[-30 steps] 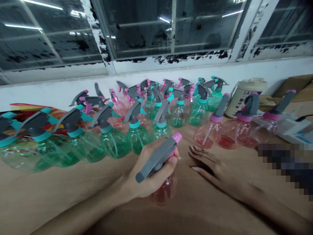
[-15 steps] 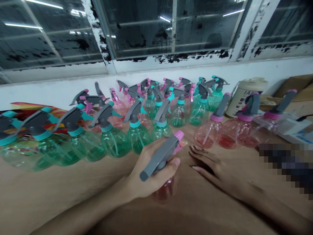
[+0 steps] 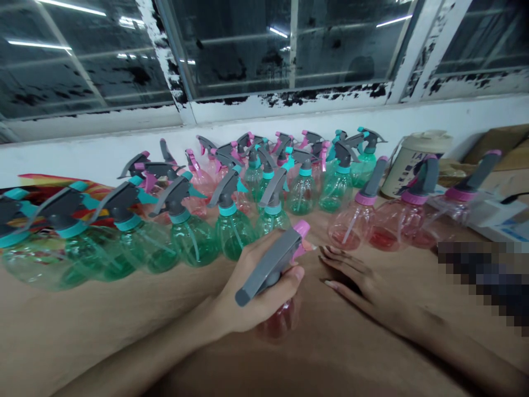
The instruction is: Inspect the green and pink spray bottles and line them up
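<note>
My left hand (image 3: 252, 292) is wrapped round the neck of a pink spray bottle (image 3: 281, 320) with a grey trigger head and pink nozzle, which points away and to the right. Its clear pink body shows below my fingers, partly covered by the hand. To the right, my right hand (image 3: 355, 275) lies on the table with its fingers stretched out, holding nothing. Just beyond my left hand stands a green spray bottle (image 3: 273, 219) with a turquoise collar. Past my right fingertips is another pink spray bottle (image 3: 351, 226).
Several green spray bottles (image 3: 194, 240) form a front row to the left, with pink and green ones behind. Along the right stand more pink bottles (image 3: 397, 220), a cream canister (image 3: 417, 160), a white device (image 3: 500, 212) and cardboard (image 3: 502, 146). Windows rise behind the table (image 3: 177, 314).
</note>
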Demonstrator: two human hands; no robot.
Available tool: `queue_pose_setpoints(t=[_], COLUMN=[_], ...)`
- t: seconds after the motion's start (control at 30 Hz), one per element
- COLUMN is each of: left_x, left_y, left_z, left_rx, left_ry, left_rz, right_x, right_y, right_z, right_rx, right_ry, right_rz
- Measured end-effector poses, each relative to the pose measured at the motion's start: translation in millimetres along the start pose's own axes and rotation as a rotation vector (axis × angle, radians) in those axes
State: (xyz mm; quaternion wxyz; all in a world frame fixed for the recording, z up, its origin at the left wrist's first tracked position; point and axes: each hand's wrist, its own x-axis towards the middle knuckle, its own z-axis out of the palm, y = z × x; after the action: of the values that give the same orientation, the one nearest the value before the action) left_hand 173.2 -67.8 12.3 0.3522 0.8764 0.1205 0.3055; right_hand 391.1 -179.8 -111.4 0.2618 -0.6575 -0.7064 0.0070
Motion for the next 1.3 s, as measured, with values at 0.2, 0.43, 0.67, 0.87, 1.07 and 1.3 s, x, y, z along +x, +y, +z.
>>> queue_pose_setpoints(t=[0.2, 0.43, 0.67, 0.87, 1.07, 1.3], left_x=[0.6, -0.1, -2.8, -3.7, -3.5, -2.4], left_y=[-1.1, 3.1, -0.8, -4.1, -5.6, -3.3], left_z=[0.1, -1.4, 2.2, 4.7, 4.9, 1.5], left_rx=[0.083, 0.101, 0.089, 0.102, 0.078, 0.064], left_ry=[0.024, 0.003, 0.083, 0.082, 0.073, 0.045], left_rz=[0.040, 0.036, 0.003, -0.005, 0.014, 0.011], right_x=[0.5, 0.7, 0.5, 1.2, 0.9, -0.3], right_y=[0.1, -0.7, -1.4, -2.4, -1.9, -0.6], right_z=[0.9, 0.1, -0.3, -1.8, -1.4, 1.3], right_rx=[-0.003, 0.009, 0.019, -0.002, 0.025, 0.023], right_ry=[0.011, -0.013, 0.006, -0.004, -0.002, 0.007], right_rz=[-0.011, 0.003, 0.005, 0.006, 0.011, 0.017])
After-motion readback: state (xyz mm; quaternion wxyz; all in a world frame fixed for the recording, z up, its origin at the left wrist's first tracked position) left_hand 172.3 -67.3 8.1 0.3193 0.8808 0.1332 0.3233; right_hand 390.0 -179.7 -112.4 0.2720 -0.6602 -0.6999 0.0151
